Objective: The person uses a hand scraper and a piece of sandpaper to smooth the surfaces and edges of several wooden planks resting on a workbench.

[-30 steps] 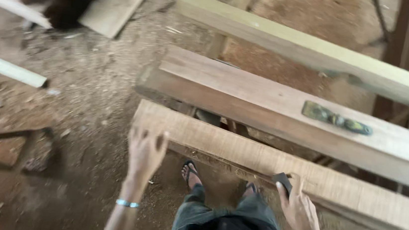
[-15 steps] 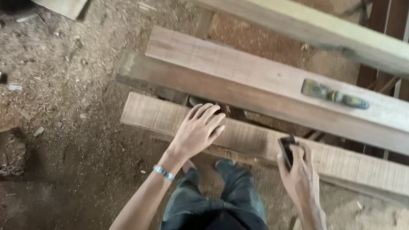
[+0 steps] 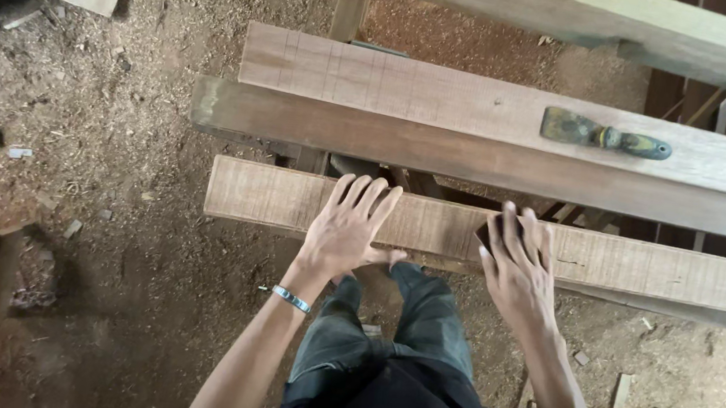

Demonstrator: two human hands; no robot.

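Where the sawdust-strewn floor [image 3: 114, 207] gives way to the trestle, a long plank [image 3: 641, 266] lies flat across the frame, nearest the person, running from left of centre out past the right edge. The left hand [image 3: 345, 229] rests on it with fingers spread and flat, gripping nothing, the palm at the near edge and a bracelet [image 3: 292, 298] on the wrist. Further right, the right hand [image 3: 517, 265] presses down on the same plank with a small dark block [image 3: 486, 232] under the fingers; it may be a sanding block, though the hand hides most of it, and the fingers curl over it rather than clench. The plank looks stiff, fairly heavy and rough-sawn, unlikely to slip or flex, and is best taken by its long edges with both hands well apart. Behind it lie two wider boards [image 3: 443, 114], the upper one carrying a scraper [image 3: 605, 134] well clear of both hands.
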